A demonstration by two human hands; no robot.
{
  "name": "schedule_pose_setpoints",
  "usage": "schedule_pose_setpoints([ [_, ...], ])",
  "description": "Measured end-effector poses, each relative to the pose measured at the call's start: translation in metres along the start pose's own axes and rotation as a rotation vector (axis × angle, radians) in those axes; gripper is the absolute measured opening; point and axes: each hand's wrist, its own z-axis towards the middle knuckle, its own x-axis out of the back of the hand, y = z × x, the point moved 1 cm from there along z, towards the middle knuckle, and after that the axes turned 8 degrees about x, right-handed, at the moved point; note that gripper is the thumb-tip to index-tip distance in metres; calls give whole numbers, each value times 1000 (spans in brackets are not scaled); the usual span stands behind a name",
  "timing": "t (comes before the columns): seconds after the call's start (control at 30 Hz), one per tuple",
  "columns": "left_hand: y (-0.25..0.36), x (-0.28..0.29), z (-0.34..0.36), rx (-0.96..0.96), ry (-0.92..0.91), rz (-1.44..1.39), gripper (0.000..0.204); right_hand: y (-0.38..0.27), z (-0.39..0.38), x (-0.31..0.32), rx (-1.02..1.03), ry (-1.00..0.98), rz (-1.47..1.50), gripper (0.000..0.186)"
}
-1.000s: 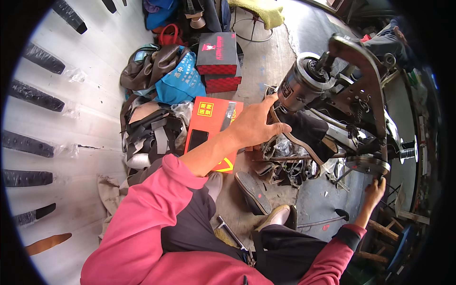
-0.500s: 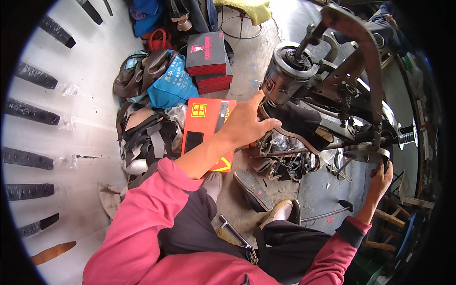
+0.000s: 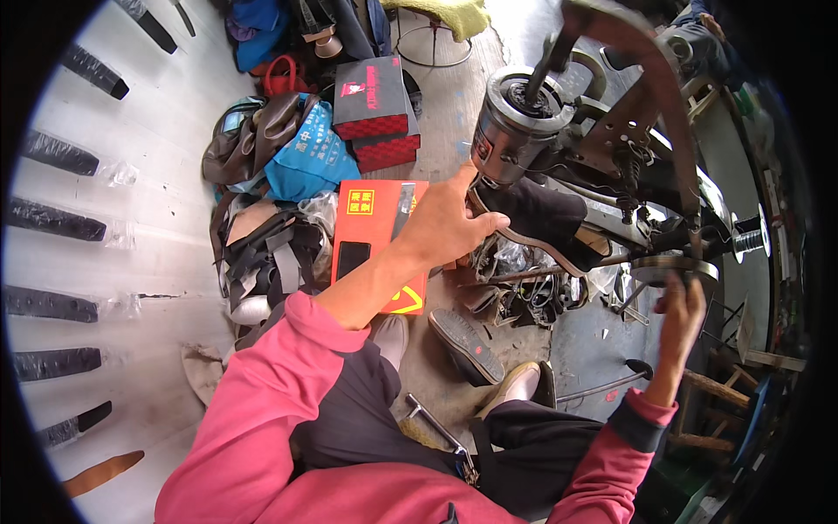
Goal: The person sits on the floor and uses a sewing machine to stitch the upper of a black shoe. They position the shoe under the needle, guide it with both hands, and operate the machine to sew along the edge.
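My left hand (image 3: 449, 218) grips a dark shoe (image 3: 546, 214) by its sole edge under the metal cylinder (image 3: 515, 131) of an old sewing machine (image 3: 650, 105). The shoe lies tilted at the cylinder's foot, its far part hidden by the machine. My right hand (image 3: 676, 310), blurred, is closed at the underside of a round metal handwheel (image 3: 662, 266), low on the machine's right side; its fingertips are partly hidden. A spool (image 3: 751, 236) sticks out to the right of the wheel.
Left are an orange-red box (image 3: 362, 231), stacked dark boxes (image 3: 371, 96), bags (image 3: 301, 153) and scraps (image 3: 262, 253). Below lie a loose shoe (image 3: 463, 345), a tangled pile (image 3: 515, 297), wooden stools (image 3: 707, 393). A yellow cloth (image 3: 445, 17) is at the back; another person's legs (image 3: 676, 48) are top right.
My right hand moved down and out, then up and leftward along the handwheel. The view has shifted slightly, the machine appearing higher and further left. My left hand stays on the shoe.
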Motion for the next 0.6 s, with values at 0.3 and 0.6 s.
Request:
schedule_pose_setpoints([
  [0.3, 8, 3, -1, 90, -81, -64, 45, 113, 4, 19, -347, 67, -279, 15],
  [0.6, 0, -1, -1, 53, -54, 5, 66, -1, 7, 11, 18, -18, -42, 16],
])
